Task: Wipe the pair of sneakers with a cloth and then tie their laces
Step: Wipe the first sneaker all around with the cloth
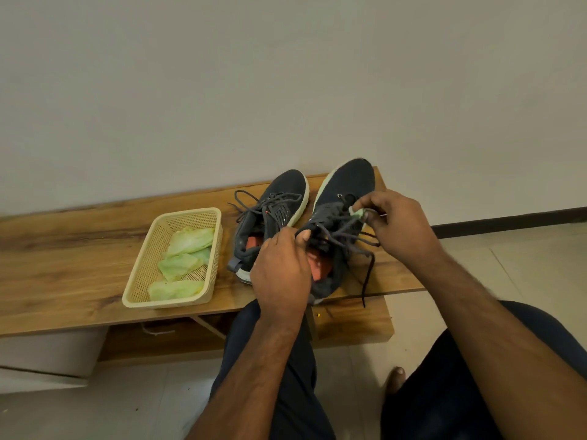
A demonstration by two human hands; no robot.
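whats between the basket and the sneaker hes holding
In the head view, the other sneaker stands between the basket and the held sneaker, laces untied.

One head-worn wide-angle view, looking forward and down, close above both hands at centre frame, bench (63, 249) across the middle, wall (286, 74) filling the top

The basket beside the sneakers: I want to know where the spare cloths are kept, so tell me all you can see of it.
The basket is a cream, rectangular tray of perforated, plastic-looking weave with low flared walls and a solid rim. It sits flat on the wooden bench, left of the left sneaker and apart from it. Inside lie three crumpled pale green cloths. Neither hand touches it.
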